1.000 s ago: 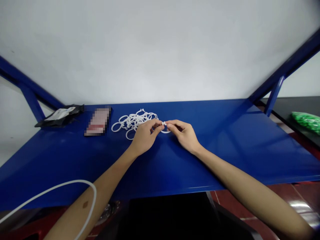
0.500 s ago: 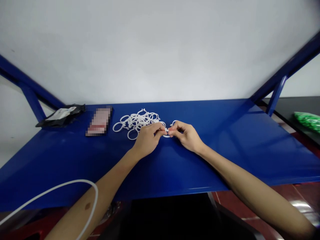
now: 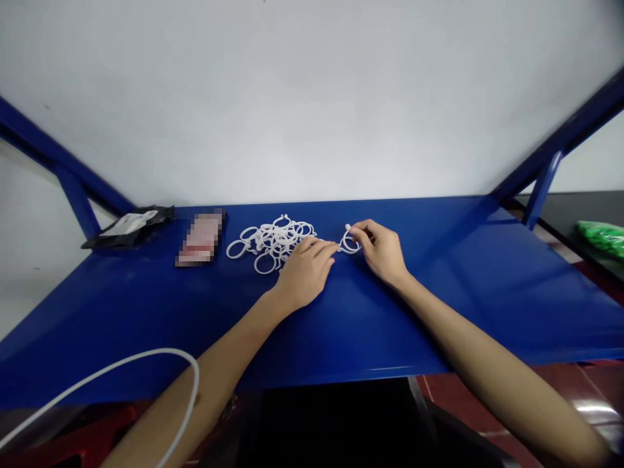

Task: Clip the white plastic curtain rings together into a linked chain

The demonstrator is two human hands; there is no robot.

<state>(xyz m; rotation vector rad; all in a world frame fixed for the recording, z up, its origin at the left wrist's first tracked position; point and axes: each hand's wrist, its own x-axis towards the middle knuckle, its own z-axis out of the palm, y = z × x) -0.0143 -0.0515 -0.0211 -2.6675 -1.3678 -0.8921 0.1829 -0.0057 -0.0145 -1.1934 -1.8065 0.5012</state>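
A heap of white plastic curtain rings (image 3: 275,239) lies loose and overlapping on the blue tabletop (image 3: 439,312). At the heap's right edge rests my left hand (image 3: 305,273), palm down with its fingers stretched out; what lies under the palm is hidden. To the right, the thumb and forefinger of my right hand (image 3: 383,253) pinch a single curtain ring (image 3: 350,252) on its right side. The small knob of that ring points up, and its left side comes close to my left fingertips. Whether they touch it I cannot tell.
A pixelated, phone-like flat thing (image 3: 201,237) lies left of the heap. Behind it, at the far left, is a black plastic package (image 3: 131,227) with a white label. A white cable (image 3: 121,361) loops over my left forearm. Green items in clear wrap (image 3: 604,237) sit far right.
My hands have drawn apart from their shared pinch. The left fingers have loosened and straightened, while my right hand has moved slightly right and up, gripping the ring's side.
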